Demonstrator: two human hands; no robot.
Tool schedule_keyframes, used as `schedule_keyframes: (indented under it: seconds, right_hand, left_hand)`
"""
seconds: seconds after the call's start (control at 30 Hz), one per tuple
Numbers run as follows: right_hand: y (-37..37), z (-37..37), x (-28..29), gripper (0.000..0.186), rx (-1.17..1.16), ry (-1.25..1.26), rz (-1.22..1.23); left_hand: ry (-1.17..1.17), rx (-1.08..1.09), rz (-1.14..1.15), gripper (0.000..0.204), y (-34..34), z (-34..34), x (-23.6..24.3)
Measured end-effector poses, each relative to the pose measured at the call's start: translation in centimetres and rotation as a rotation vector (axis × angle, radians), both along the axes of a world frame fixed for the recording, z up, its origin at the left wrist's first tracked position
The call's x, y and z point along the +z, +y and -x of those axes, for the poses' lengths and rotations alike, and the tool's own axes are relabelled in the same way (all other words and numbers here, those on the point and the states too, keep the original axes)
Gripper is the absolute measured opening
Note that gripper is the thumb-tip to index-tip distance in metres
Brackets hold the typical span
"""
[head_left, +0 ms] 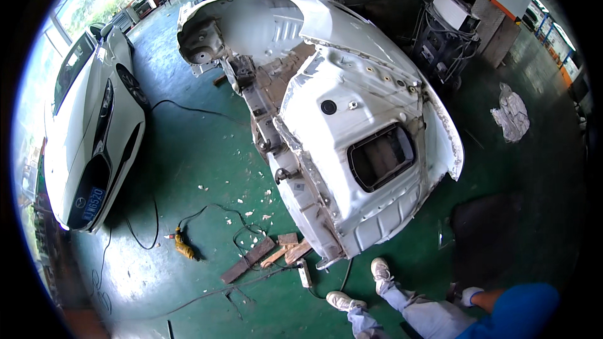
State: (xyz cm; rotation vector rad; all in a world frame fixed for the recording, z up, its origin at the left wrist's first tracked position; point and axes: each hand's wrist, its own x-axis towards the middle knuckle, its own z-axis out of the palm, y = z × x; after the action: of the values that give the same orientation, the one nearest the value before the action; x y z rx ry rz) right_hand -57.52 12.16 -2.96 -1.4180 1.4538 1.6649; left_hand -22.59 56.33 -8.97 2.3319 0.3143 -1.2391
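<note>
A white-gloved hand (470, 295) lay at the lower right of the frame, at the end of a blue sleeve (521, 314). It seemed to be the right hand, though the edge of the fisheye view made that hard to confirm. It sat too small and too folded against the grey trouser leg (427, 315) to tell whether the fingers were curled or spread, and it appeared to hold nothing. The left hand was out of the picture.

The cut white car body shell (352, 107) filled the middle of the frame, running from top centre down to a ragged lower end just above the white shoes (380, 270). That end rested near a few loose wooden blocks (286, 251) at lower centre. If these were propping the shell, a knock could shift them and drop the section toward the feet. Its torn edges also looked sharp enough to cut a glove or an ankle.

Black cables (239, 232) and a power strip (305, 273) trailed over the green floor (201, 150), beside a yellow tool (183, 246). A foot could have caught them when getting up.
</note>
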Motion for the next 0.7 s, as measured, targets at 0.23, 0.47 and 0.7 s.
schedule_keyframes:
  seconds: [0.23, 0.47, 0.7]
  right_hand:
    - [-0.1, 0.2, 0.7, 0.043, -0.118, -0.225, 0.215]
    - [-1.4, -5.2, 1.5, 0.049, 0.012, -0.057, -0.024]
    - [-2.0, -24.6, 14.7, 0.042, 0.056, 0.054, 0.013]
  left_hand:
    - [-0.062, 0.073, 0.031, 0.034, 6.2, 2.8, 6.6]
    - [-0.080, -0.081, -0.102, 0.042, 7.0, -2.6, 10.9]
    - [0.080, -0.084, -0.016, 0.044, 8.2, -16.4, 14.2]
